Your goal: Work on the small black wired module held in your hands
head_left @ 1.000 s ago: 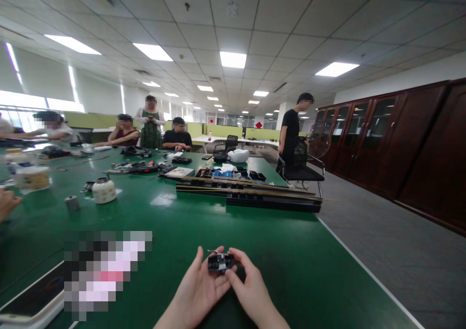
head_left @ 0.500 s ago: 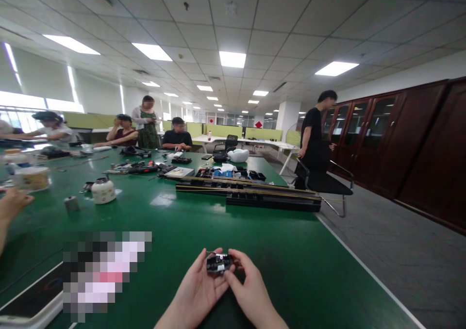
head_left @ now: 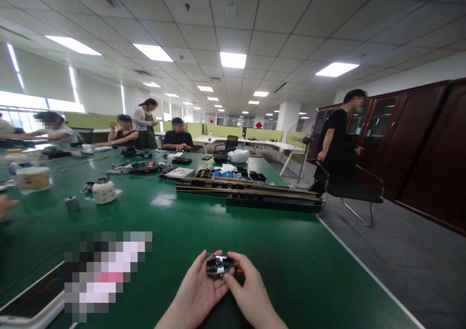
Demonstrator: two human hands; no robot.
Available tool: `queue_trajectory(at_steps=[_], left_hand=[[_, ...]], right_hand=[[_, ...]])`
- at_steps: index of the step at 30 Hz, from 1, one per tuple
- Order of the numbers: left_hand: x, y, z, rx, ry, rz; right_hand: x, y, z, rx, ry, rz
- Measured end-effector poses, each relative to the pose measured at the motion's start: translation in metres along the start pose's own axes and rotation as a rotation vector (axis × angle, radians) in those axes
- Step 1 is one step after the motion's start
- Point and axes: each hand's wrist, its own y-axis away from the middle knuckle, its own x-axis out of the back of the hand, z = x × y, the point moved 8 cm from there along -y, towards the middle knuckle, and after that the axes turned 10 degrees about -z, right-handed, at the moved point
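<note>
A small black casing with shiny metal and pale parts inside is held between both hands, just above the green table. My left hand cradles it from below and the left, thumb at its upper left edge, and a thin wire seems to run there. My right hand grips its right end between thumb and fingers. Parts of the casing are hidden behind the fingers, and its exact kind is too small to make out.
To the left lies a white-edged device, partly pixelated. Beyond stand a metal cylinder, a white jar and a tub. Long black rails with thin rods lie ahead. A co-worker's hand shows at the left edge.
My hands and the casing stay almost still. At right, a standing person and the chair have moved further right, uncovering a fan. The co-worker's hand at left has drawn back toward the edge.
</note>
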Motion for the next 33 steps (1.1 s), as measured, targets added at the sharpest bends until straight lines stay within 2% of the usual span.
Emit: queue_trajectory(at_steps=[8,24,33], left_hand=[[0.006,-0.002,-0.001,0.003,-0.004,0.011],[0.010,-0.005,0.001,-0.006,-0.019,0.011],[0.007,-0.004,0.002,-0.014,-0.025,0.008]], right_hand=[[-0.003,-0.001,0.004,-0.001,-0.005,-0.025],[-0.004,0.000,-0.005,0.041,-0.008,-0.045],[-0.005,0.000,-0.006,0.034,-0.007,-0.046]])
